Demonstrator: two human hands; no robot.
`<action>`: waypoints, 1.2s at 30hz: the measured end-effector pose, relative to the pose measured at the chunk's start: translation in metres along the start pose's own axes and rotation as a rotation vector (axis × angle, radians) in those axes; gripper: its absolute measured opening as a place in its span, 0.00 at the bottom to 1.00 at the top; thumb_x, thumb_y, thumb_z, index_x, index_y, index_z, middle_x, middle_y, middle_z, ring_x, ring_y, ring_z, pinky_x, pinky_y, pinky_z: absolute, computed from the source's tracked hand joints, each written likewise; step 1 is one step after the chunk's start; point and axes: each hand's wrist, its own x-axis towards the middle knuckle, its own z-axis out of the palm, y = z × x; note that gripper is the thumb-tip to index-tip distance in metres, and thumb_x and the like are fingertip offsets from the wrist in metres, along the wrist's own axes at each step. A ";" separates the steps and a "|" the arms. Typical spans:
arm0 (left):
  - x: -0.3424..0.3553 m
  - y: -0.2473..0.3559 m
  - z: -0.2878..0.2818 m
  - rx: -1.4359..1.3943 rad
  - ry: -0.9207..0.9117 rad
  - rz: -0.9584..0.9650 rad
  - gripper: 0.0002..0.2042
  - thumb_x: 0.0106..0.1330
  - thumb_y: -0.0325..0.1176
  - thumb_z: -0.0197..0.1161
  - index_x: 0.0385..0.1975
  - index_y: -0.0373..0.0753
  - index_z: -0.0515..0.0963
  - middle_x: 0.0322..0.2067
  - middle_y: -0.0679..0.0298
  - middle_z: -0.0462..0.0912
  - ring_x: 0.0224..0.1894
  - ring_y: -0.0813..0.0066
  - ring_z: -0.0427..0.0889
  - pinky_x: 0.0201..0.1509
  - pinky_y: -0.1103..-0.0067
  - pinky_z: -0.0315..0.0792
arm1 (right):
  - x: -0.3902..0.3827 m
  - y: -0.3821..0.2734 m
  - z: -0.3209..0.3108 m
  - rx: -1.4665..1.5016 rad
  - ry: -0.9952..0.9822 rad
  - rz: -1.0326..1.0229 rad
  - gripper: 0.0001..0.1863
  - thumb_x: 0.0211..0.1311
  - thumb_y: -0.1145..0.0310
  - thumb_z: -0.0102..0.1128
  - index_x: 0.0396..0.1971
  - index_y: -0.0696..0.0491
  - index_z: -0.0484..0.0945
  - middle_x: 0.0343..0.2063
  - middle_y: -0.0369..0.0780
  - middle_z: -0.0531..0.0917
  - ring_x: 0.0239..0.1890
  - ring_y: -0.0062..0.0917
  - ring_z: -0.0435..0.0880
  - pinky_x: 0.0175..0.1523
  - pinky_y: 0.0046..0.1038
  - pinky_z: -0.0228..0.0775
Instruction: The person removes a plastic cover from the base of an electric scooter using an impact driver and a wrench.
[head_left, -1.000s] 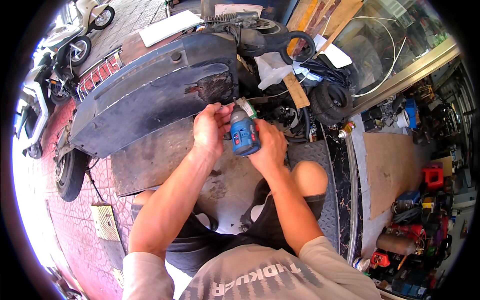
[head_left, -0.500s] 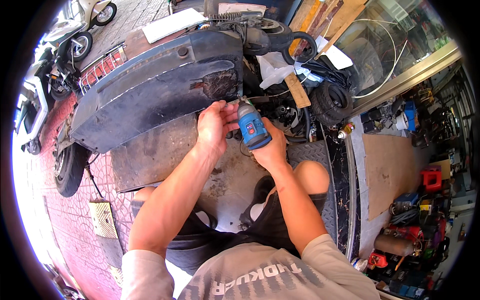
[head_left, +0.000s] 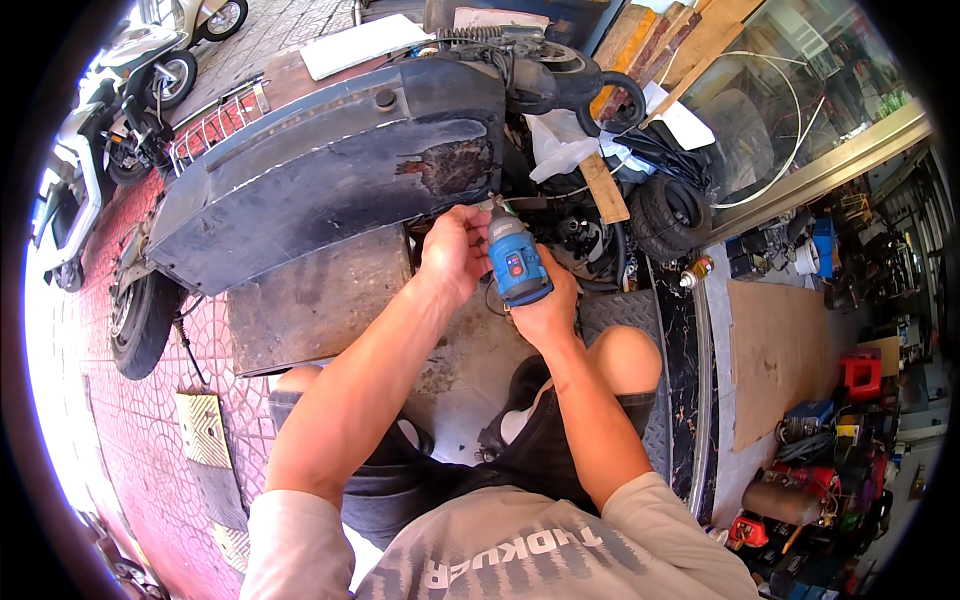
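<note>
My right hand grips a blue cordless impact driver, its nose pointing away from me at the near right corner of a dark vehicle body. Close against the left side of the driver's nose is my left hand, its fingers curled together. Whatever they pinch, if anything, is too small or hidden to make out. The black body lies on its side, scuffed, with a torn brown patch just beyond my hands. Where the driver's tip meets the work cannot be seen clearly.
A worn board lies under the body's near side. To the right are loose tyres, a wood strip and a spray can. Parked scooters stand far left. Tools and a red stool fill the right.
The view has shifted slightly, moving the scene to the right. My left fingers have curled in more beside the driver's nose. The driver stays in my right hand.
</note>
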 end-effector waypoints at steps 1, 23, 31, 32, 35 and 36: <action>0.002 0.000 -0.001 -0.011 -0.006 0.001 0.11 0.72 0.40 0.57 0.40 0.37 0.78 0.39 0.57 0.83 0.44 0.62 0.81 0.53 0.63 0.77 | 0.000 -0.004 -0.001 -0.008 -0.017 0.005 0.14 0.54 0.73 0.75 0.41 0.55 0.82 0.29 0.43 0.87 0.32 0.25 0.86 0.40 0.30 0.76; -0.004 0.005 0.024 -0.115 -0.030 -0.021 0.10 0.75 0.35 0.55 0.42 0.35 0.79 0.39 0.54 0.87 0.42 0.61 0.84 0.54 0.63 0.80 | 0.001 0.010 0.001 0.064 -0.049 0.062 0.19 0.54 0.68 0.79 0.44 0.55 0.83 0.32 0.42 0.89 0.34 0.28 0.88 0.42 0.32 0.78; -0.002 0.003 0.021 -0.122 -0.034 0.004 0.10 0.75 0.34 0.56 0.43 0.34 0.79 0.39 0.54 0.86 0.43 0.60 0.84 0.53 0.62 0.81 | 0.005 -0.002 -0.007 -0.081 0.001 -0.024 0.19 0.49 0.67 0.75 0.43 0.53 0.81 0.29 0.48 0.87 0.34 0.48 0.87 0.39 0.40 0.77; -0.002 0.004 0.021 -0.119 -0.026 0.013 0.10 0.75 0.34 0.56 0.43 0.34 0.79 0.39 0.54 0.86 0.43 0.60 0.84 0.53 0.62 0.81 | 0.005 -0.002 -0.006 -0.059 0.005 -0.018 0.16 0.50 0.70 0.73 0.40 0.54 0.81 0.27 0.48 0.85 0.32 0.47 0.86 0.38 0.38 0.76; -0.004 0.003 0.023 -0.119 -0.010 0.016 0.10 0.75 0.33 0.55 0.41 0.34 0.80 0.37 0.56 0.86 0.40 0.63 0.84 0.50 0.66 0.81 | 0.005 -0.006 -0.008 -0.053 0.007 -0.016 0.13 0.52 0.71 0.71 0.38 0.54 0.81 0.26 0.48 0.85 0.30 0.46 0.86 0.37 0.36 0.75; -0.006 0.003 0.024 -0.120 -0.006 0.014 0.10 0.75 0.33 0.54 0.40 0.35 0.80 0.36 0.57 0.86 0.39 0.65 0.85 0.48 0.68 0.81 | 0.005 -0.008 -0.009 -0.061 0.006 -0.018 0.13 0.52 0.71 0.71 0.38 0.54 0.81 0.26 0.48 0.85 0.31 0.45 0.86 0.37 0.36 0.75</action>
